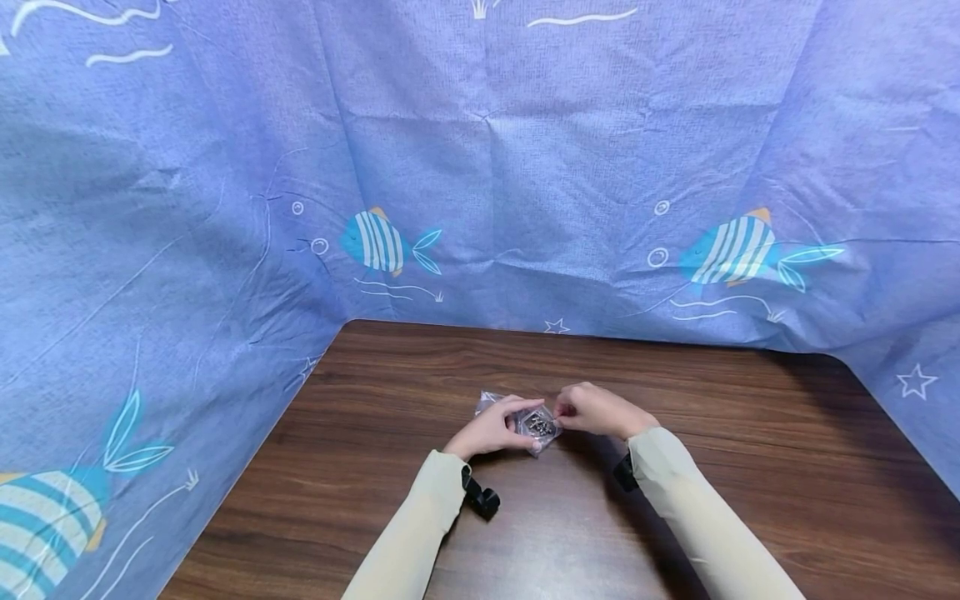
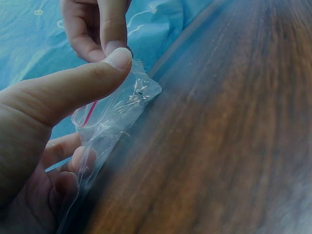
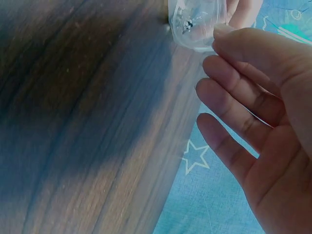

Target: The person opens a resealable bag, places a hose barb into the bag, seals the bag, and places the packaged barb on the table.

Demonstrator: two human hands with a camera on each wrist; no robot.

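A small clear plastic zip bag (image 1: 546, 439) is held low over the wooden table, between my two hands. Several tiny shiny metal pieces (image 1: 539, 425) show inside it. The left wrist view shows a pink strip (image 2: 89, 113) along the bag's zip. My left hand (image 1: 495, 430) holds the bag from the left, thumb on one side and fingers on the other. At the right edge, my right hand (image 1: 596, 410) pinches the plastic between thumb and forefinger. Its other fingers (image 3: 226, 141) are loosely bent, away from the bag.
The dark wood table (image 1: 360, 500) spreads around both hands. A blue cloth with fish prints (image 1: 555, 167) hangs behind it and along the sides. Black straps (image 1: 480, 497) sit at the wrists, over pale sleeves (image 1: 408, 533).
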